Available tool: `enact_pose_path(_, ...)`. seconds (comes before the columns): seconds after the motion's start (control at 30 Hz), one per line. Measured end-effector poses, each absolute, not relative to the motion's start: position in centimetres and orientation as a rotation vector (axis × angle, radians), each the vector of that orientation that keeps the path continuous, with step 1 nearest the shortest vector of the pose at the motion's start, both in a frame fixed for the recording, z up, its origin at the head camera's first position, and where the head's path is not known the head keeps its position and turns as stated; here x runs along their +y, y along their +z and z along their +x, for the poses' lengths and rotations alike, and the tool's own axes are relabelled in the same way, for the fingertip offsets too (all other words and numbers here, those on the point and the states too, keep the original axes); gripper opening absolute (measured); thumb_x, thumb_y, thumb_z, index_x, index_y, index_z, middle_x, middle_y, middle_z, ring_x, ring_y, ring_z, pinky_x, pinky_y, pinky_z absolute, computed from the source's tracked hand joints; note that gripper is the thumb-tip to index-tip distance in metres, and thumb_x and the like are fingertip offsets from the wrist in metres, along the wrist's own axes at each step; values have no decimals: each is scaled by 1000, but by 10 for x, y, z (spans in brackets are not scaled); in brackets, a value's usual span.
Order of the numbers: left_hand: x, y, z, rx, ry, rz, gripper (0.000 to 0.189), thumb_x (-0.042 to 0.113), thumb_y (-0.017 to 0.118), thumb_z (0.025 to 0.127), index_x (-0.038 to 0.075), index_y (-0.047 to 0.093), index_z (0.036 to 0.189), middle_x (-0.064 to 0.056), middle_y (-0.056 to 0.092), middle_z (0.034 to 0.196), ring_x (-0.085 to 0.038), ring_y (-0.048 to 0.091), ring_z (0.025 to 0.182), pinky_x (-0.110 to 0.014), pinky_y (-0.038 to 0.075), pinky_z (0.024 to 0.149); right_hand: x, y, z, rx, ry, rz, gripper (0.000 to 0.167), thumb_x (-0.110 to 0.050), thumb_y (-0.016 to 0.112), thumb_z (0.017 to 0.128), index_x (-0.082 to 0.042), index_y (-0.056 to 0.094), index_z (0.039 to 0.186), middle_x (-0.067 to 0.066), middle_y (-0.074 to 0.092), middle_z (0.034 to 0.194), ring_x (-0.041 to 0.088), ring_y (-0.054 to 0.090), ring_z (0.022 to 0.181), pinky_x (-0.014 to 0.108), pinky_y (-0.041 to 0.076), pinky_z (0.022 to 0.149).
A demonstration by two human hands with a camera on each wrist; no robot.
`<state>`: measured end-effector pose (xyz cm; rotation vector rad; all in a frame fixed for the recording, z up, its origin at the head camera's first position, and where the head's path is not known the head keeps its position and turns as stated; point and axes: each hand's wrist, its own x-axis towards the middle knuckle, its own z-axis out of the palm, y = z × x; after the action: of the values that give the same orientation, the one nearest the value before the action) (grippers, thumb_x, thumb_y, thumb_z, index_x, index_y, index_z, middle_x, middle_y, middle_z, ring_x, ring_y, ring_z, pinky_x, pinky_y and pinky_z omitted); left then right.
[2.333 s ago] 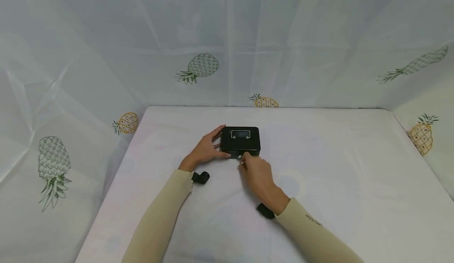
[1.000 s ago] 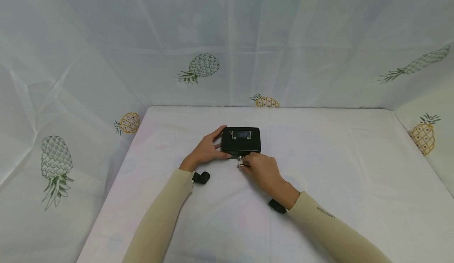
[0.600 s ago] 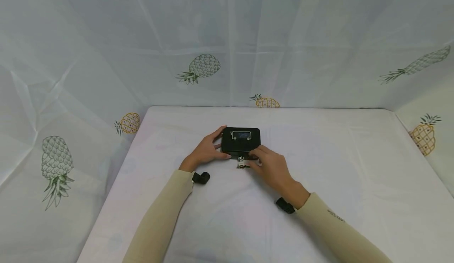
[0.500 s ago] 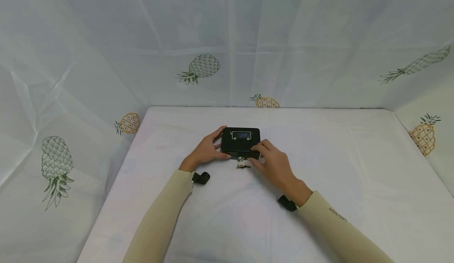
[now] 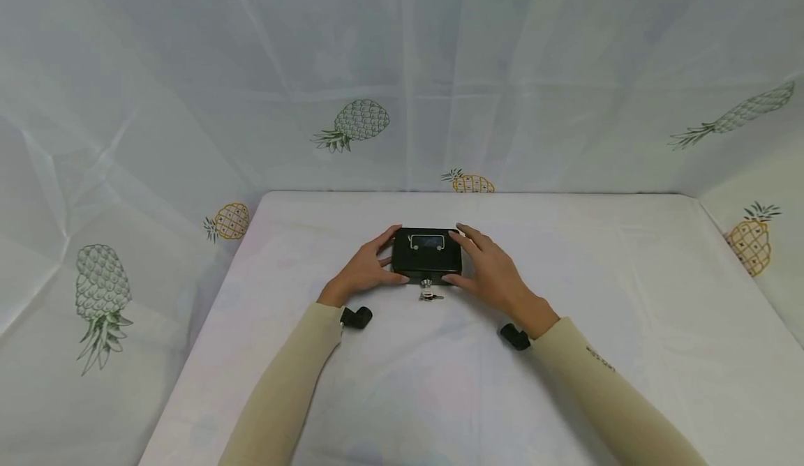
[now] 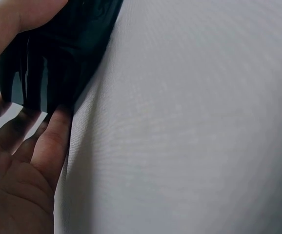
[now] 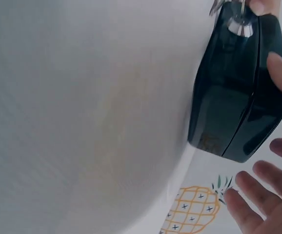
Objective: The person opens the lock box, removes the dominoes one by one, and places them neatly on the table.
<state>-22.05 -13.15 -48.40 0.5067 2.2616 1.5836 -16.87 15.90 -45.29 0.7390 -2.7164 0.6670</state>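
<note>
A black cash box (image 5: 427,259) with a metal handle (image 5: 427,236) folded on its lid lies closed on the table. From its front lock (image 7: 241,28) hang small keys (image 5: 430,296). My left hand (image 5: 363,268) grips the box's left end, thumb at the front and fingers along the side, as the left wrist view confirms. At the other end my right hand (image 5: 497,275) is spread round the right side. Its thumb overlaps the box in the right wrist view, while the other fingers (image 7: 258,195) stand loosely apart from the end wall.
A white cloth covers the table (image 5: 603,312). Behind it and to the sides hang pale sheets (image 5: 534,89) printed with pineapples. A small black camera sits at each wrist.
My right hand has let go of the keys at the lock and moved right and back to the box's right end. The left hand and the box have stayed put.
</note>
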Motion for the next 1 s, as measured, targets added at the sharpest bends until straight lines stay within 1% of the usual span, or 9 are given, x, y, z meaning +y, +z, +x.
enact_pose_path(0.1, -131, -484, -220, 2261, 1586, 507, 113, 3, 94, 77, 20, 30, 169, -7, 33, 170, -29, 37, 155, -34, 50, 115, 160, -453, -173, -2764, 661, 773, 92, -39, 91, 84, -3, 48, 157, 18, 43, 164, 40, 49, 144, 58, 50, 115)
enact_pose_path(0.23, -131, -483, -220, 2264, 1581, 511, 113, 3, 94, 77, 18, 30, 169, -8, 33, 170, -29, 36, 156, -33, 50, 116, 161, -454, -178, -2817, 676, 810, 93, -38, 91, 85, -3, 46, 159, 17, 40, 166, 40, 46, 147, 58, 48, 116)
enact_pose_path(0.4, -131, -482, -219, 2261, 1576, 508, 113, 2, 94, 77, 17, 30, 169, -9, 33, 170, -29, 36, 156, -33, 49, 116, 161, -457, -180, -2847, 708, 825, 93, -36, 91, 86, -2, 44, 159, 16, 37, 167, 39, 43, 149, 56, 48, 117)
enact_pose_path(0.57, -131, -483, -220, 2277, 1564, 512, 114, 4, 95, 77, 18, 30, 169, -9, 34, 169, -29, 36, 155, -33, 50, 116, 160, -458, -181, -2859, 739, 817, 92, -36, 91, 86, -2, 45, 159, 16, 37, 167, 39, 42, 150, 57, 47, 117)
enact_pose_path(0.8, -131, -480, -220, 2264, 1562, 500, 113, 3, 94, 77, 19, 29, 169, -7, 32, 170, -28, 36, 155, -34, 50, 116, 159, -455, -182, -2878, 735, 805, 91, -36, 91, 85, -2, 47, 158, 17, 39, 165, 41, 46, 147, 57, 50, 115)
enact_pose_path(1.0, -131, -477, -219, 2252, 1557, 487, 112, 3, 93, 78, 19, 29, 169, -6, 30, 172, -26, 34, 157, -35, 49, 117, 160, -449, -184, -2869, 708, 817, 89, -37, 91, 85, -1, 51, 155, 18, 44, 162, 42, 50, 144, 57, 51, 113)
